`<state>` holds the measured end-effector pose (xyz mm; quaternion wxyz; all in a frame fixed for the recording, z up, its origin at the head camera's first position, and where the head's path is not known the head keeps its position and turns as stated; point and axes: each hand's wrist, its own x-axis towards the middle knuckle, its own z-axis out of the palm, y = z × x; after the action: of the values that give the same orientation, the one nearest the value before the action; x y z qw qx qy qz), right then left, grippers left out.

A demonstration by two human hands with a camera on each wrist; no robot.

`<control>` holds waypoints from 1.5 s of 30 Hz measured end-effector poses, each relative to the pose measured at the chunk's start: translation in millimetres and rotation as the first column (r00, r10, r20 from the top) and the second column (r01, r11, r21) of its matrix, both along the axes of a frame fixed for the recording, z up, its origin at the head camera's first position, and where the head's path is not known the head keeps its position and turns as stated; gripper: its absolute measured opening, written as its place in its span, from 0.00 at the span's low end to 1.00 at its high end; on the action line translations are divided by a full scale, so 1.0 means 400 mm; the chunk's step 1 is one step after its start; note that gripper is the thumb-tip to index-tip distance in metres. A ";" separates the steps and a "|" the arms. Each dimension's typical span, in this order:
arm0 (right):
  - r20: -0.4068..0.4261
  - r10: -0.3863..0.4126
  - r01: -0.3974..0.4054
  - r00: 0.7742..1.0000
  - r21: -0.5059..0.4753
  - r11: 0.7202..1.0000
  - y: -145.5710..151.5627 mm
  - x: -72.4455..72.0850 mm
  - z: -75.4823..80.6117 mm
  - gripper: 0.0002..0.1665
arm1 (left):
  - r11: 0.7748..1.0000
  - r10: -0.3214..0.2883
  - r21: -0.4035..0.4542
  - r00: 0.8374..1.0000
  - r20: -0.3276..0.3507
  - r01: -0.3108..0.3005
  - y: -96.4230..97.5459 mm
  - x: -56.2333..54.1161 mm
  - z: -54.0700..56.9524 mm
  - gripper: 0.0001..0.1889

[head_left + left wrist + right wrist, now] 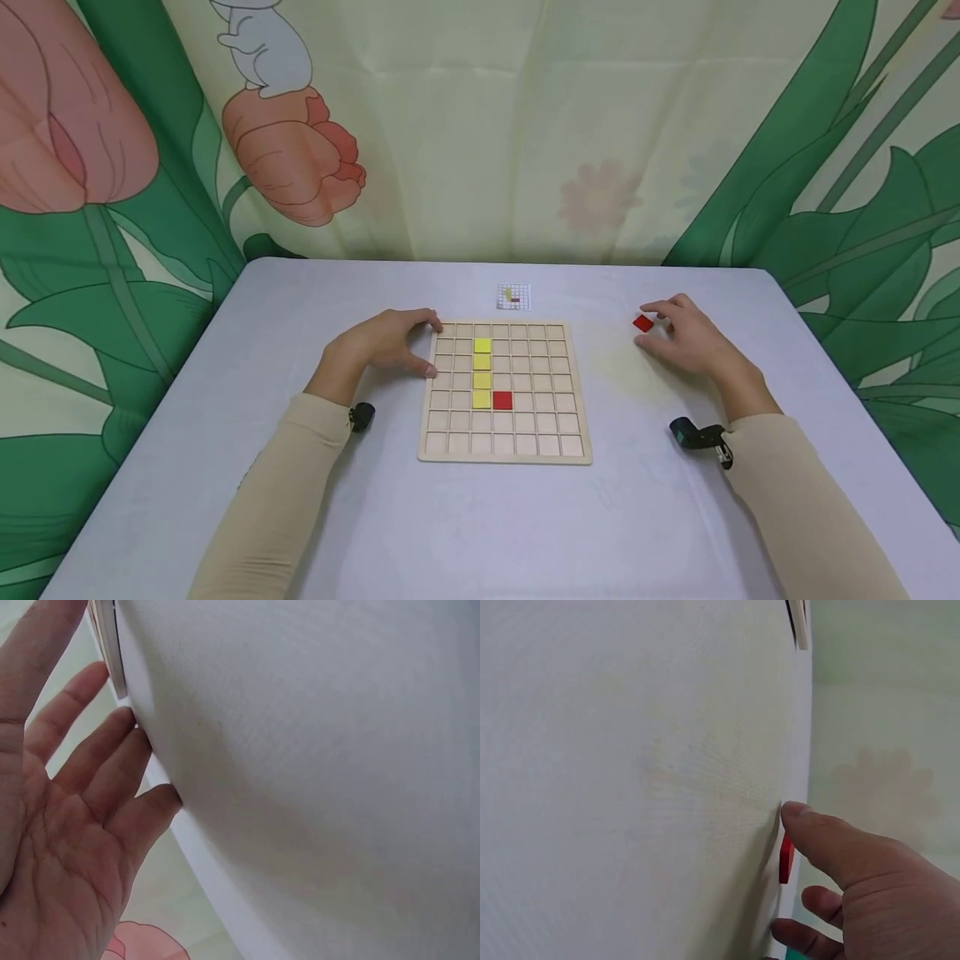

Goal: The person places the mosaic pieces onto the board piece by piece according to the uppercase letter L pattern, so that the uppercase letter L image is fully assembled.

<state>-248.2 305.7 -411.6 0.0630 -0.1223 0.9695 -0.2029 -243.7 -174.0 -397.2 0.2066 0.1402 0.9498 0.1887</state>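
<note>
A wooden grid board (505,448) lies flat on the table. On it, several yellow tiles (482,362) form a column, and one red tile (502,401) sits to the right of the lowest. My left hand (378,340) rests at the board's left edge, thumb and fingers spread apart. The fingers (112,761) also show in the left wrist view beside the board's edge. Off to the right, my right hand (688,337) is around a loose red tile (642,323) on the table, thumb and forefinger on either side. In the right wrist view the thumb partly hides that tile (786,861).
A small printed pattern card (513,297) with yellow and red squares lies behind the board. The table (495,533) has a white cloth. A patterned curtain (480,125) hangs behind its far edge. Each wrist wears a small black camera (697,435).
</note>
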 end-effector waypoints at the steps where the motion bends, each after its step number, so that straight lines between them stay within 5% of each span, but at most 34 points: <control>1: -0.004 0.003 -0.003 1.000 0.003 1.000 0.000 -0.002 0.000 0.36 | 1.000 0.001 0.000 1.000 -0.001 -0.001 0.000 0.000 -0.001 0.39; 26: -0.063 -0.051 0.050 0.997 -0.023 0.998 -0.023 -0.003 -0.016 0.22 | 1.000 -0.017 0.009 1.000 -0.009 0.017 -0.007 0.001 -0.003 0.39; 45: -0.083 0.026 -0.047 0.996 -0.262 0.964 -0.064 0.036 -0.008 0.15 | 0.999 -0.038 0.019 0.999 -0.020 0.038 -0.007 0.003 0.006 0.39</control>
<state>-233.8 280.0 -415.0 0.0116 -0.1554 0.9331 -0.3240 -242.5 -177.0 -395.0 0.1997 0.1621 0.9470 0.1924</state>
